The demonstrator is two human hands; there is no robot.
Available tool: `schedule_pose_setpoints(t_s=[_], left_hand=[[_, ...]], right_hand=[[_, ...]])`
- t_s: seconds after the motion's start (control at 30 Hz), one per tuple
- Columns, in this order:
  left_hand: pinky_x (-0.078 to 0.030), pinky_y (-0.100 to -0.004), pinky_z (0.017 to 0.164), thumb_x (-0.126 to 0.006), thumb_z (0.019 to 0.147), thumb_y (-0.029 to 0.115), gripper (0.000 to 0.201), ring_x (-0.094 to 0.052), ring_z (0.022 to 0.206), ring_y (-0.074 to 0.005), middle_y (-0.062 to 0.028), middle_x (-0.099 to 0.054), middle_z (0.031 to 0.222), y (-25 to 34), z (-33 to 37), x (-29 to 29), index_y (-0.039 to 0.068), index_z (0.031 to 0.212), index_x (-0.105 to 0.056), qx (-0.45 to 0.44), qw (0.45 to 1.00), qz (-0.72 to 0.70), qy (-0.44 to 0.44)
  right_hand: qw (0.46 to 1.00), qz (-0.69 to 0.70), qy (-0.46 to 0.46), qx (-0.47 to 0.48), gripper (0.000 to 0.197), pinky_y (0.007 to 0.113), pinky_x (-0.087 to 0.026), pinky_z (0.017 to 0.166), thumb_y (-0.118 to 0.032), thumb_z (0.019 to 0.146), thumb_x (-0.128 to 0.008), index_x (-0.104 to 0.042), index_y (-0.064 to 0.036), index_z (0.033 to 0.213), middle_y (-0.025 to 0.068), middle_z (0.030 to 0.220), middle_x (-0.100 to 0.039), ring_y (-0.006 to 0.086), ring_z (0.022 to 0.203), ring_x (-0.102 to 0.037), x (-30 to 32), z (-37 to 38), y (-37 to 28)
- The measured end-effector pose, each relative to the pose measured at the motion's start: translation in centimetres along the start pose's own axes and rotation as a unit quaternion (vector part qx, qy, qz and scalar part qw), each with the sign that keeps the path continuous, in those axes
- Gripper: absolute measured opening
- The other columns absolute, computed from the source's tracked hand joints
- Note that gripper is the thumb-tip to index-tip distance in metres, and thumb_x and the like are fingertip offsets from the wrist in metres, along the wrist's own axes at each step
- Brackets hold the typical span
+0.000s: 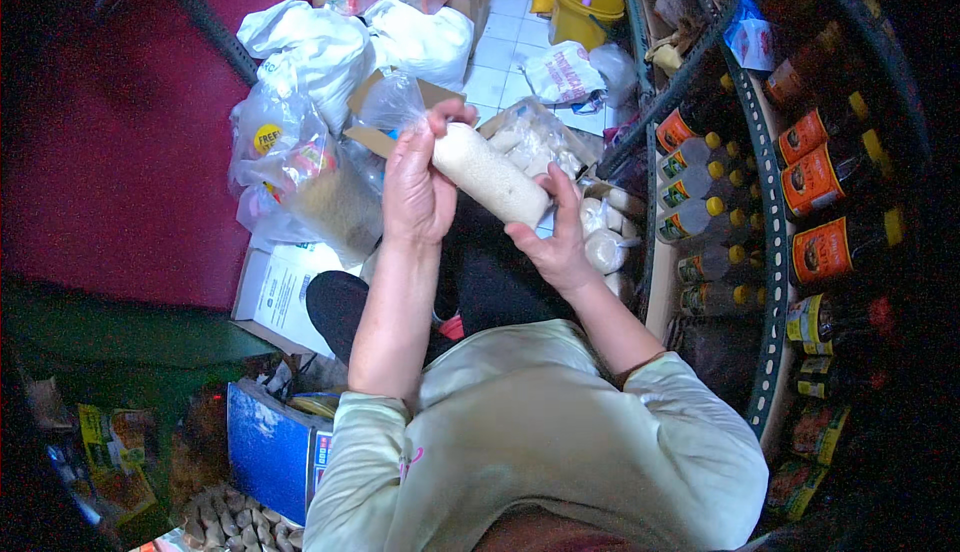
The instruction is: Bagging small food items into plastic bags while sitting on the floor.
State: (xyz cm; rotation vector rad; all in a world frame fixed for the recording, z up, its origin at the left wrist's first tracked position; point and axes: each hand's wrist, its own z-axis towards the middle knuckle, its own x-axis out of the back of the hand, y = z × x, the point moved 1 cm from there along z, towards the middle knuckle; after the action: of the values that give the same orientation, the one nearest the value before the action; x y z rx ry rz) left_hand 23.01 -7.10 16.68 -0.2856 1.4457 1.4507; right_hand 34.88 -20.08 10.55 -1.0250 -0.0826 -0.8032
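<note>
I hold a long clear plastic bag of white grains (487,176) in both hands, tilted from upper left to lower right. My left hand (417,184) grips its upper end, where the loose empty top of the bag (391,102) sticks up. My right hand (556,242) supports the lower end from below. Beyond the bag, an open cardboard box (372,136) holds more filled clear bags (535,140). A few small filled bags (603,237) lie just right of my right hand.
A metal shelf rack (762,182) on the right carries several bottles with yellow caps and orange labels. White sacks (330,47) and a large clear bag of grains (320,192) stand at the left. A yellow bucket (585,12) sits far back. A blue scale (275,447) is at lower left.
</note>
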Motion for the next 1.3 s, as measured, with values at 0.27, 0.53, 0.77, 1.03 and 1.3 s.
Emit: schedule_pose_setpoints(t_s=[0.27,0.53,0.77,1.03,1.3], left_hand=[[-0.039,-0.0338,0.085,-0.045,0.092,0.023,0.021,-0.051,0.088,-0.0198,-0.0077,-0.054,0.090,-1.5,-0.2,0.0,0.004,0.085,-0.051,-0.077,0.996,0.030,0.037],[-0.043,-0.0359,0.076,-0.044,0.089,0.014,0.017,-0.055,0.083,-0.0271,-0.0150,-0.056,0.090,-4.9,-1.6,0.9,0.000,0.095,-0.053,-0.200,0.849,0.489,-0.026],[-0.038,-0.0367,0.087,-0.051,0.083,0.011,0.027,-0.050,0.102,-0.0324,-0.0182,-0.053,0.106,-4.7,-2.1,1.6,0.001,0.108,-0.052,-0.127,0.857,0.488,-0.105],[-0.035,-0.0343,0.094,-0.066,0.069,0.016,0.046,-0.046,0.111,-0.0248,-0.0149,-0.051,0.116,-3.1,-1.5,1.6,0.003,0.111,-0.054,-0.036,0.851,0.509,-0.124],[-0.043,-0.0248,0.075,-0.061,0.074,0.008,0.026,-0.054,0.082,-0.0088,-0.0030,-0.060,0.091,-2.8,-1.4,-0.1,0.000,0.098,-0.059,0.151,0.949,0.263,-0.081]], right_hand=[[0.849,0.489,-0.020,-0.200,0.069,0.035,-0.021,0.103,-0.042,0.082,-0.055,-0.028,-0.0022,0.132,0.0149,0.129,-0.035,0.0260,0.122,-0.033,-2.1,2.0,1.4],[0.992,0.104,-0.044,0.055,0.046,0.037,-0.026,0.101,-0.024,0.074,-0.065,-0.052,-0.0021,0.112,0.0151,0.126,-0.042,0.0278,0.121,-0.036,0.1,7.7,-1.6],[0.986,-0.013,-0.100,0.134,0.014,0.032,-0.037,0.085,-0.012,0.074,-0.061,-0.062,-0.0048,0.086,0.0079,0.098,-0.054,0.0212,0.094,-0.050,1.8,9.1,-2.1],[0.982,-0.022,-0.106,0.152,0.011,0.034,-0.036,0.074,-0.016,0.074,-0.058,-0.063,-0.0075,0.080,0.0062,0.074,-0.058,0.0225,0.075,-0.055,2.0,10.5,-3.5],[0.990,0.028,-0.079,0.116,0.011,0.029,-0.041,0.059,-0.015,0.075,-0.061,-0.061,-0.0038,0.078,0.0054,0.066,-0.057,0.0170,0.058,-0.054,1.9,10.8,-3.6]])
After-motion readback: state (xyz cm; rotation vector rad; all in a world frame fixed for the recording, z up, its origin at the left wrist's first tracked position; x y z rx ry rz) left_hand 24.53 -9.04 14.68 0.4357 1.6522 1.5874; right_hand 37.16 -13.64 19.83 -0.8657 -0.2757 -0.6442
